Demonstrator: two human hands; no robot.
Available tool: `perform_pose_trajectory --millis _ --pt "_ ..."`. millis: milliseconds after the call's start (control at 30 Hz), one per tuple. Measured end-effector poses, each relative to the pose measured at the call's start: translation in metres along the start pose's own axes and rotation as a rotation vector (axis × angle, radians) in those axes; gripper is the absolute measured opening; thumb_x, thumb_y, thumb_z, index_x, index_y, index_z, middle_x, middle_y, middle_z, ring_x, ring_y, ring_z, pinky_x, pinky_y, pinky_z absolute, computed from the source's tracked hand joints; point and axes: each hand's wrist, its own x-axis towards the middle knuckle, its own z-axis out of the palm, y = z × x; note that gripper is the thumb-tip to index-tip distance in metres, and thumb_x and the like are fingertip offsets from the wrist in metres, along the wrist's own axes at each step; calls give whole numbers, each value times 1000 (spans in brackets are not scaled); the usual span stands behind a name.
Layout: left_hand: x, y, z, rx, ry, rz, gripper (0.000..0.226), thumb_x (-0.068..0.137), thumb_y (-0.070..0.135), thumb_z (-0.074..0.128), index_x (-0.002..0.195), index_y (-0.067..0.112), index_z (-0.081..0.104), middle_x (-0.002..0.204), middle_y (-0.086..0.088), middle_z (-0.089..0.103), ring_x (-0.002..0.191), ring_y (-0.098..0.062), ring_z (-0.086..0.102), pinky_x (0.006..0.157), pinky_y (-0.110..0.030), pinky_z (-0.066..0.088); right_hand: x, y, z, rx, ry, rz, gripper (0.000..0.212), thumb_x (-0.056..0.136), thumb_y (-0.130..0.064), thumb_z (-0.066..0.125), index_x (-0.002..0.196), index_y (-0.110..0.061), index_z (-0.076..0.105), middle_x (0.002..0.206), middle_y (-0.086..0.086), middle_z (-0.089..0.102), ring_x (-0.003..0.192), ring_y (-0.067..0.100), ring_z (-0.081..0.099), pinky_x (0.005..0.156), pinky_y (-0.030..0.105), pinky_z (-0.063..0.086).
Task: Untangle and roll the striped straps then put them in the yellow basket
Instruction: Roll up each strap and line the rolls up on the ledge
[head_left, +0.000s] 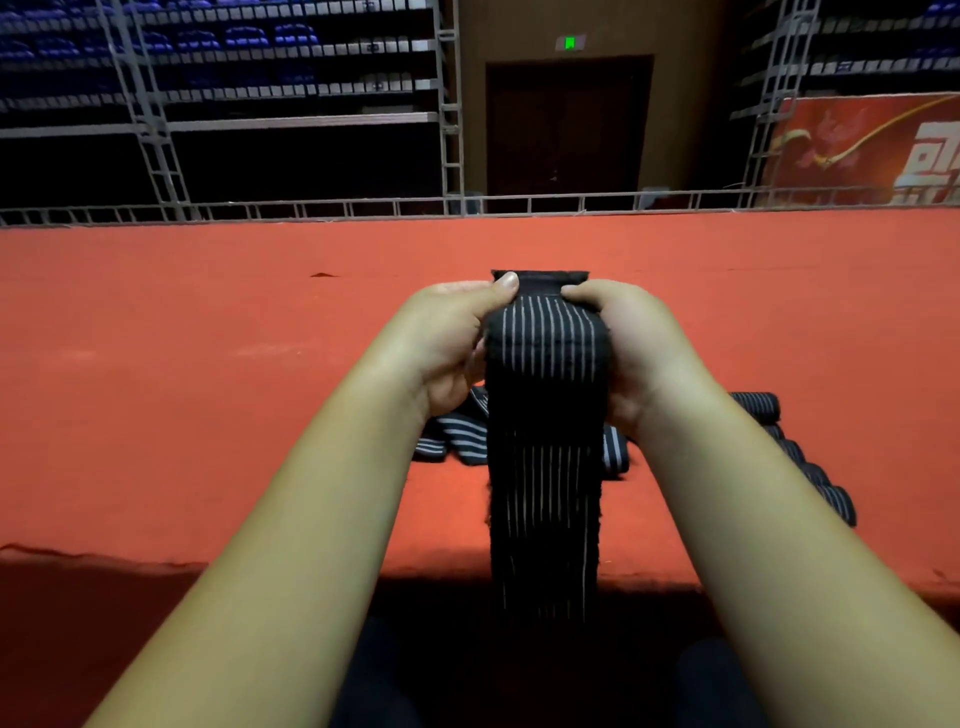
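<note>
Both hands are on one striped strap (545, 467) right now. The left hand (452, 343) and right hand (628, 343) each have fingers curled round the sides of the roll (545, 322) at its top end, with the thumbs pinching down on the front. The rest of the strap hangs straight down toward the lap, past the near edge of the red carpet (208, 364).

What I'd worry about: if one side gets wound tighter than the other, the roll goes cone-shaped and slides apart. The fabric looks soft and stretchy, so a slack grip probably lets it spring loose. The long hanging tail could also twist on its way up and put a kink in the roll.

The yellow basket isn't in view at all, so no clue how far the carry is.

Just behind the hanging strap is a tangled heap (457, 441) of more straps on the carpet, partly hidden by the strap and the wrists. Further striped pieces (821, 483) sit behind the right forearm; they might be finished rolls, but I can't tell. Far back there's a metal railing (363, 208), a dark door (569, 124) and a red banner (862, 150).
</note>
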Motion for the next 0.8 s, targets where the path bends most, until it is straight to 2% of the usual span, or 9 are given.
perform_pose_trajectory --millis 133,233,267,367,433,500,633,700,800 --pt "14 -14 -5 -28 14 -20 32 105 27 70 122 0 74 95 -14 75 80 -25 72 77 -40 61 18 7 -2 -86 52 -87 12 101 -20 63 101 -10 70 80 7 68 62 22 69 59 33 57" --pt "30 -33 -8 25 61 -13 26 106 32 69 121 11 74 93 -6 79 75 -19 74 69 -33 59 39 23 -8 -272 115 -197 12 103 -22 66 111 -13 70 93 5 76 76 20 71 66 34 54" --pt "36 -43 -9 48 70 -15 23 107 33 67 121 15 74 93 -4 80 73 -16 73 66 -30 57 47 32 -13 -333 132 -214 9 103 -24 67 108 -17 69 95 4 76 79 20 71 68 35 54" --pt "51 -73 -14 112 96 -15 13 109 26 64 117 24 74 96 1 81 76 -13 74 62 -25 53 72 63 -30 -459 182 -211 8 101 -30 69 98 -25 64 102 10 76 88 28 74 76 47 58" --pt "61 -95 -20 187 123 17 18 106 24 67 119 35 75 105 -4 79 83 -17 73 67 -31 54 86 85 -41 -481 200 -188 11 96 -36 70 98 -28 63 102 10 75 94 35 76 84 54 61" --pt "71 -115 -24 264 142 63 19 105 27 68 117 40 75 104 -5 75 81 -16 70 69 -35 55 99 104 -51 -500 201 -169 15 92 -42 70 99 -29 64 99 6 77 93 31 77 88 55 61" --pt "90 -149 -30 319 195 123 17 105 21 69 109 35 77 96 2 74 83 -15 72 73 -39 58 122 135 -65 -490 192 -134 21 84 -51 70 102 -41 68 102 -1 81 99 25 79 95 61 60" --pt "99 -162 -35 336 205 140 17 104 15 68 107 30 77 92 5 76 82 -12 73 75 -37 60 130 144 -71 -481 178 -149 19 92 -47 70 110 -39 71 103 -6 80 99 18 78 97 57 61" --pt "109 -177 -43 336 213 147 17 103 9 68 108 23 77 85 9 75 78 -8 70 71 -27 58 139 158 -75 -466 192 -194 15 100 -50 66 109 -42 75 102 -9 79 93 12 76 89 48 63"
